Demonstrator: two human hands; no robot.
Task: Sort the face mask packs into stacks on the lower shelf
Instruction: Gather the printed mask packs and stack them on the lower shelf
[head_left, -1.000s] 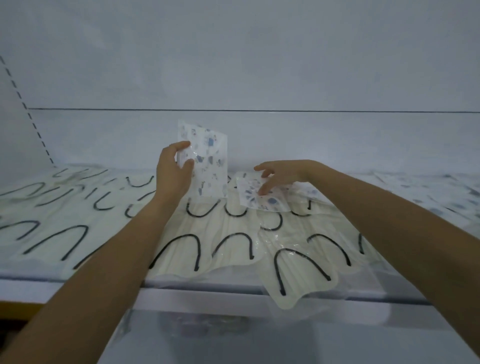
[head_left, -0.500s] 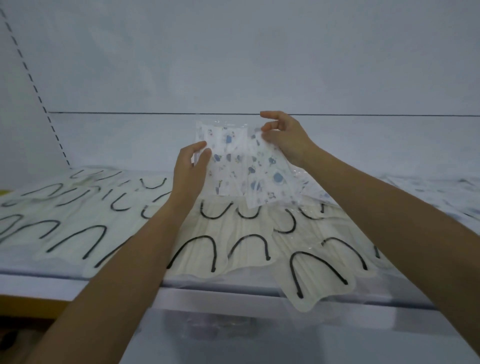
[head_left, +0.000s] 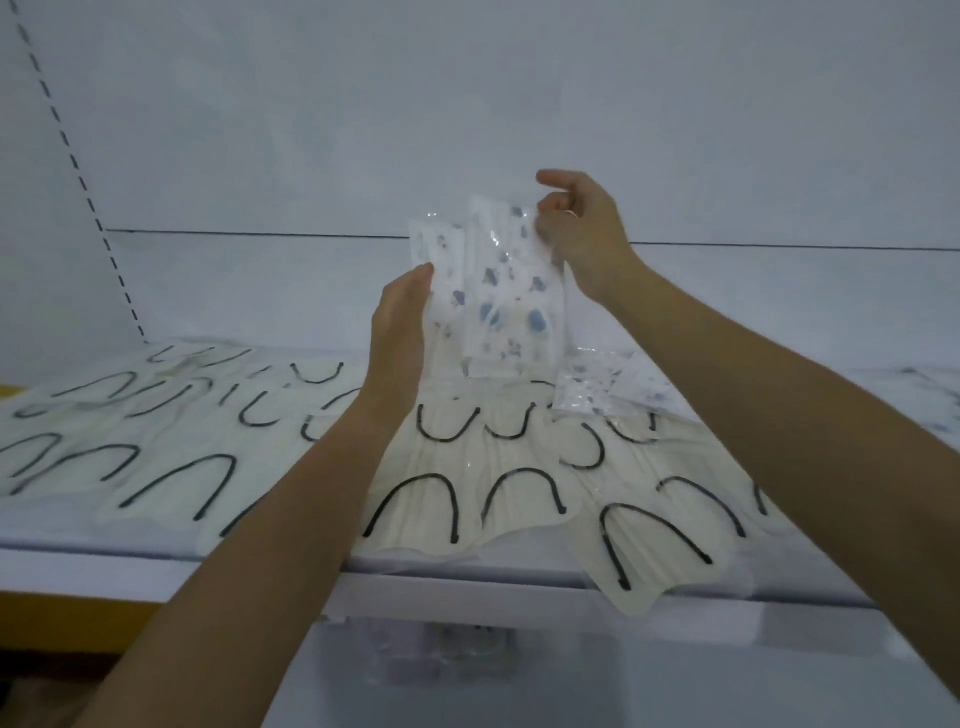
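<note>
Head view, looking down along both bare forearms to a white shelf (head_left: 467, 587). Right grip (head_left: 582, 228) is raised, thumb and curled fingers clamped on the upper right corner of the front pack (head_left: 511, 301), a clear sleeve holding a white mask with blue blotches; the index finger sticks up free above the pinch. Front pack hangs upright from that pinch, its lower edge clear of the shelf. Left grip (head_left: 397, 338) sits lower and across from the right grip, palm turned toward it, fingers straight against the left edge of the rear pack (head_left: 434, 249). Thumb is out of sight, so cannot tell whether this grip is pinching or only pressing flat. Rear pack stands upright between the two grips, partly covered by the front pack, same pale speckled print. Directly under both grips and spreading away past the left grip: cream packs (head_left: 441, 499) with black ear loops, laid flat and overlapping across the shelf. Below the right grip, near its forearm, loose speckled packs (head_left: 597, 395) lie flat on top of the cream ones. Nearer the person than the right grip, one overhanging pack (head_left: 649, 566) droops past the shelf's front edge. Beneath the shelf, something blurred and pale, not identifiable.
</note>
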